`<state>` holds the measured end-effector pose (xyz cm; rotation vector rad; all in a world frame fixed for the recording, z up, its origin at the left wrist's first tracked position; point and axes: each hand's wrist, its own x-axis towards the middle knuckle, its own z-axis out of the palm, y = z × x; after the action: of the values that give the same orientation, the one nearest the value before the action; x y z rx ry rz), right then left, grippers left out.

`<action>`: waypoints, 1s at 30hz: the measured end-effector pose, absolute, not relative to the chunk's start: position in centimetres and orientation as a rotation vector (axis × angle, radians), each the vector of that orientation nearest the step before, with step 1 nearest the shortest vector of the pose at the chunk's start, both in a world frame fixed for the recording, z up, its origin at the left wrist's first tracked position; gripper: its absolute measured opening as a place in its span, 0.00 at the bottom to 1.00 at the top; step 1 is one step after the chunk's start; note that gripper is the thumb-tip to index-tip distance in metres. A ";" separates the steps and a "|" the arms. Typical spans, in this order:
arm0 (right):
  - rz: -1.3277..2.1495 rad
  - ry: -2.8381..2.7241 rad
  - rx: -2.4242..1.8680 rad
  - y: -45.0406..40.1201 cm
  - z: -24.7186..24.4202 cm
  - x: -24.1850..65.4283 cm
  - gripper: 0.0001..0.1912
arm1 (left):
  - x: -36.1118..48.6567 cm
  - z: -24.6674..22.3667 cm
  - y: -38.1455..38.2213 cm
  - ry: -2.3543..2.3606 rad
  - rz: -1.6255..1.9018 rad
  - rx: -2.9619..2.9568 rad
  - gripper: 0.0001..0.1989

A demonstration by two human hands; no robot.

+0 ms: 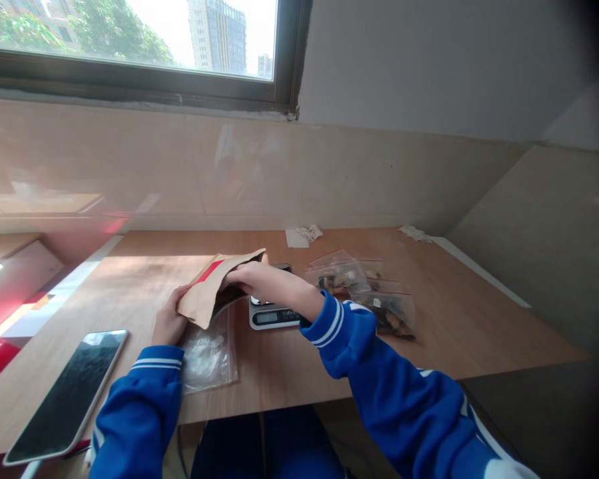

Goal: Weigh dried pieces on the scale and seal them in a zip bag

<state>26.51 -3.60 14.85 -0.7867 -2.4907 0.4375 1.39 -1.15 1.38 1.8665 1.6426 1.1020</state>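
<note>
A brown paper bag (199, 299) with a red patch is tilted above the table, its mouth toward the right. My left hand (170, 319) grips its lower left side. My right hand (249, 276) reaches into the mouth; its fingertips are hidden inside, so what they hold cannot be seen. Partly behind my right forearm is a small digital scale (272, 318) with a lit display. Under the paper bag lies a clear zip bag (209, 359). Right of the scale are several zip bags (389, 316) with dark brown pieces in them.
A large phone (70, 392) lies at the table's left front. Crumpled white paper (304, 235) sits at the back edge of the wooden table (459, 313), with another scrap (415, 233) farther right. A wall and window stand behind.
</note>
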 end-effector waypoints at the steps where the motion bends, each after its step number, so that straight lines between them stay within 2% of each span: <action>1: 0.464 -2.460 -0.759 -4.0 15.5 27.2 0.20 | 1.4 1.5 -1.2 1.655 1.086 1.870 0.26; 6: 0.505 -2.163 -0.761 -5.3 16.7 30.1 0.16 | 1.3 1.8 -1.4 1.679 1.046 1.907 0.28; 12: 0.751 -1.697 -0.767 -5.5 14.0 31.6 0.08 | 1.0 1.5 -1.2 1.696 1.053 1.910 0.27; 19: 0.890 -1.287 -0.905 -3.2 9.2 33.0 0.16 | -0.5 -0.8 0.1 1.795 1.017 1.890 0.26; 25: 0.769 -1.381 -1.034 0.4 5.3 33.2 0.14 | -1.1 -1.8 0.6 1.794 1.011 1.905 0.27; 30: 0.586 -1.792 -1.230 1.8 4.8 31.8 0.09 | -1.2 -1.9 0.6 1.803 0.993 1.908 0.27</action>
<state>31.81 1.79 4.82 -1.2301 -1.7924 0.5857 -1.17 0.58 -1.88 1.9079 1.8034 0.9931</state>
